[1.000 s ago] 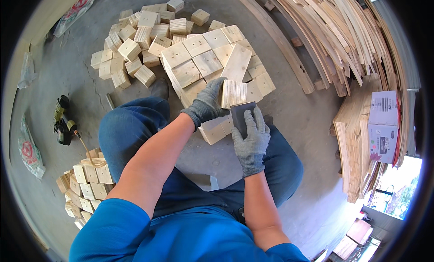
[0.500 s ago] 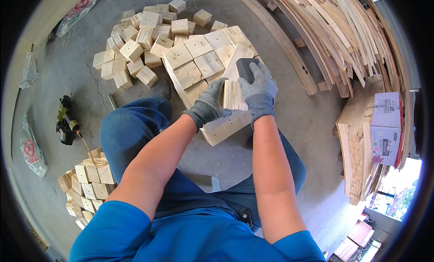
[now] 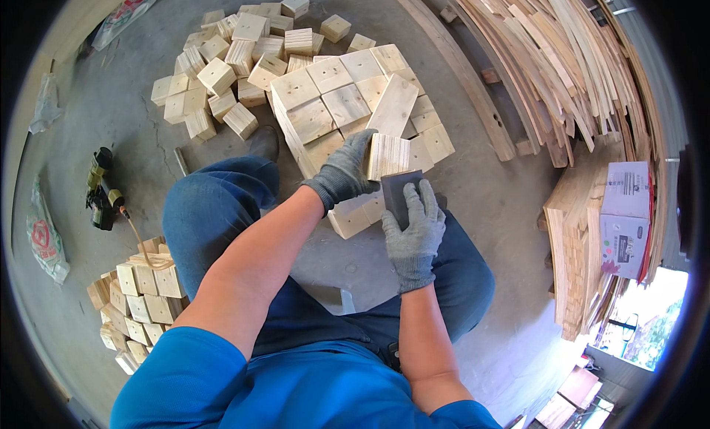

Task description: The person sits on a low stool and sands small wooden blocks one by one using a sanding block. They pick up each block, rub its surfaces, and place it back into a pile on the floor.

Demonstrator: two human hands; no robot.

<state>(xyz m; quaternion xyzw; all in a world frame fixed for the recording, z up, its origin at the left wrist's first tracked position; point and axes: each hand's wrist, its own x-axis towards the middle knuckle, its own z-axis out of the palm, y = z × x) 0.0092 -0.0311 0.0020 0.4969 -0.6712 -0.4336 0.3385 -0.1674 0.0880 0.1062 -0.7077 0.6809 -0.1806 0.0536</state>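
Observation:
My left hand, in a grey knit glove, grips the near end of a long pale wooden block from its left side. This block lies tilted on top of a stack of square wooden blocks, its striped end grain facing me. In my right hand, gloved the same way, is a dark grey sanding block. The fingers lie over its right side, and its far edge is at the bottom of the block's striped end. Whether the two touch I cannot tell.
Loose wooden blocks lie heaped at the far left, and more blocks are stacked at the near left. Beside these lies a power tool with a hose. Long timber strips and a white carton line the right.
My right hand has moved down toward me with the sanding block, from the top of the long block to below its near end. My left hand has kept its grip.

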